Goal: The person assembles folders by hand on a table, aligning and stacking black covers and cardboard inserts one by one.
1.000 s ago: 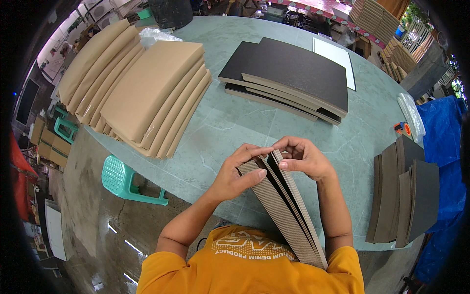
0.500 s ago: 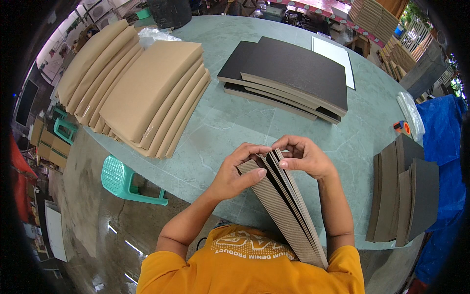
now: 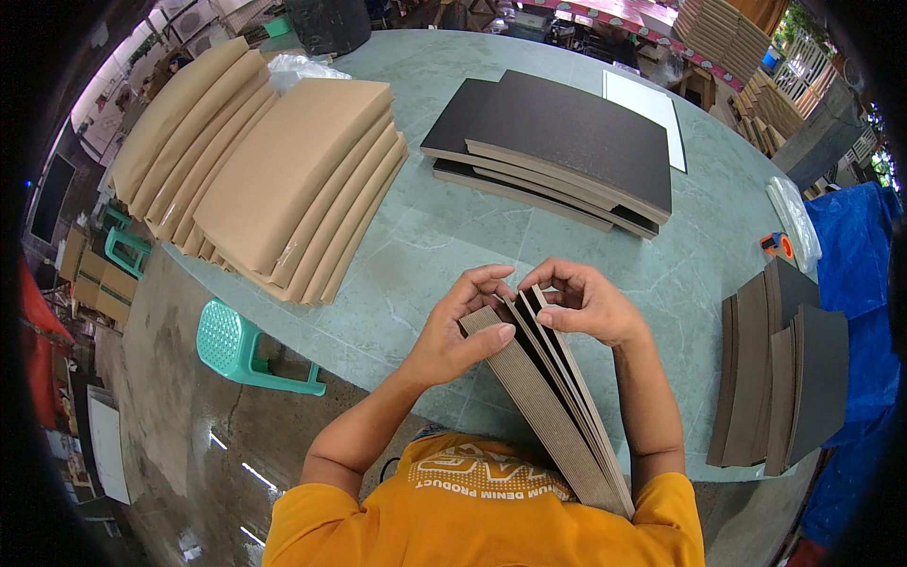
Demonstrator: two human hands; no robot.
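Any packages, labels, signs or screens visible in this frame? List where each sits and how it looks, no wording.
Plastic-wrapped bundles of tan boards: table's left side, long curved stacks, kraft brown under clear film.
Dark screen: far left edge, flat black rectangle, unlit.
Cardboard boxes: floor at left, brown, stacked.
Clear plastic bag: table's right edge, long, see-through.
Shirt print: orange shirt, pale lettering.

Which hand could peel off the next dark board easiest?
Probably the right hand: its fingertips pinch the fanned top edges of the upright stack of thin dark-faced grey boards. The left hand is pressed flat against the stack's side, steadying it.
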